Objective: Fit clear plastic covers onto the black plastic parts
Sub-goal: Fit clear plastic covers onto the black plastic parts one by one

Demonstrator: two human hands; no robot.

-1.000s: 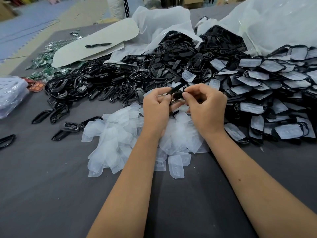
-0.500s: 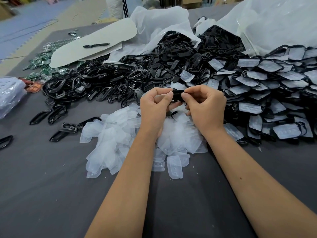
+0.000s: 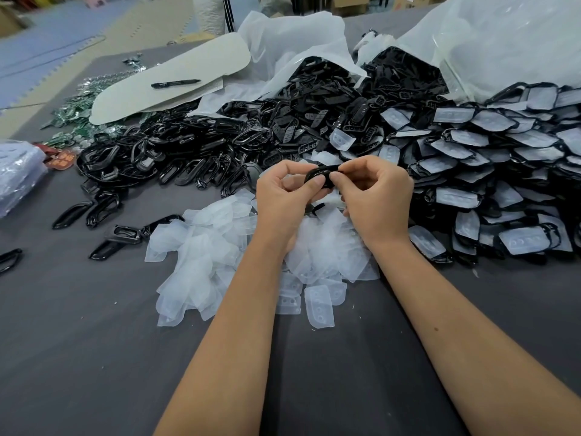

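Observation:
My left hand [image 3: 284,196] and my right hand [image 3: 374,196] meet above the table and both pinch one black plastic part [image 3: 320,177] between thumbs and fingertips. Whether a clear cover sits on it is hidden by my fingers. Directly under my hands lies a heap of loose clear plastic covers [image 3: 213,253]. A long pile of bare black parts [image 3: 195,146] stretches behind and to the left. To the right is a pile of black parts with covers fitted [image 3: 490,171].
The table has a grey cloth [image 3: 78,357]. White plastic bags [image 3: 295,39] spill black parts at the back. A pale card with a black pen [image 3: 175,83] lies back left, green circuit boards [image 3: 70,116] beside it. A clear bag [image 3: 15,171] sits at the left edge.
The black part has turned in my fingers, from tilted up to lying more level, and my thumbs have shifted along it. My hands stay in the same place.

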